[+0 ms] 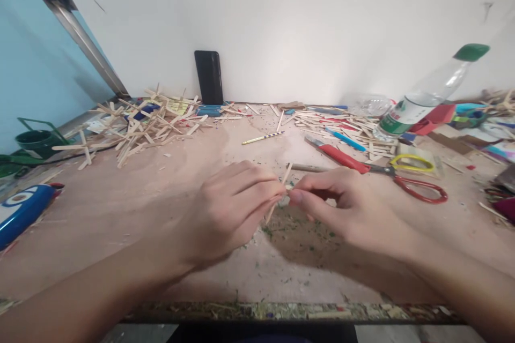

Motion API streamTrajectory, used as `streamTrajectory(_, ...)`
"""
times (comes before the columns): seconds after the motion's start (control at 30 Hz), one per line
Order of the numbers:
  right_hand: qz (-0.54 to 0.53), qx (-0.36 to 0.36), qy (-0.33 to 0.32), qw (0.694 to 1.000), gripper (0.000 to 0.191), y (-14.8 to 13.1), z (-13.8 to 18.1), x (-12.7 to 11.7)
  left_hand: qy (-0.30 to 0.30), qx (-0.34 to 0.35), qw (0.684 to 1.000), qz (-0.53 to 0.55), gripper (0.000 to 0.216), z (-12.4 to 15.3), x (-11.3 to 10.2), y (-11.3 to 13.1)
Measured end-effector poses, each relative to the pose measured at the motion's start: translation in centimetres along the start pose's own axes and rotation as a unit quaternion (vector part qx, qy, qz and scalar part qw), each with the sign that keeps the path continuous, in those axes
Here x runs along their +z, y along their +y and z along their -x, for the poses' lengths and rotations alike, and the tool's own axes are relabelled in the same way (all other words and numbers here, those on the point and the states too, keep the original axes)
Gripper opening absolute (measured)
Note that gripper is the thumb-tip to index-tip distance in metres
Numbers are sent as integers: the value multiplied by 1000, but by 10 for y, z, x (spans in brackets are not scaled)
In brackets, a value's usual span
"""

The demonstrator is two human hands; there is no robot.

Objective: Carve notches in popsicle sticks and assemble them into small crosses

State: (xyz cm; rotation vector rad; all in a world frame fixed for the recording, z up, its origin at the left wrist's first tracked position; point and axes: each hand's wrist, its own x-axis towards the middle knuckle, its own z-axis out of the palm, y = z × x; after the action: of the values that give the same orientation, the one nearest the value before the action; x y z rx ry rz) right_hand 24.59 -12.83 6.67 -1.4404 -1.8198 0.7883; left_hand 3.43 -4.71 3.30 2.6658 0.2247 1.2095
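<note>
My left hand (237, 203) and my right hand (341, 206) meet over the middle of the table, fingertips pinched close together. Between them is a thin wooden craft stick (287, 172), slanting up and away, with its lower end showing below my left fingertips. Both hands appear to grip this small wooden piece where the fingers meet; the exact joint is hidden by the fingers. Just behind my right hand lie a utility knife (338, 156) with a red handle and a thin rod (308, 168).
A pile of crossed craft sticks (148, 123) stands back left, near a black phone (209, 77) leaning on the wall. Loose sticks, a pencil (263, 138), scissors (420, 190) and a tilted bottle (418, 104) lie or stand behind and right. A blue container (24, 211) lies left.
</note>
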Motion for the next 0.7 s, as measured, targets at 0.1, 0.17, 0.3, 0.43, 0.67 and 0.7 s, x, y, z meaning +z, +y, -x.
streamTrajectory(0.1,-71,36,-35,996,38,4,-1,3,-6,-23,1000,5,17,0,-1,3)
streamTrajectory(0.17,-91,45,-41,994,36,5,0,3,-12,-35,999,2,18,0,-2,4)
streamTrajectory(0.3,-68,21,-34,997,37,3,1,3,-23,-25,999,0,18,0,-5,5)
streamTrajectory(0.43,-15,-17,-36,999,37,-2,1,1,-25,28,999,3,19,2,-5,2)
streamTrajectory(0.67,43,-68,-1,997,32,-6,1,-5,3,38,999,19,14,-5,-7,-4)
streamTrajectory(0.7,51,-75,5,996,32,-6,1,-6,3,43,999,20,15,-6,-8,-5)
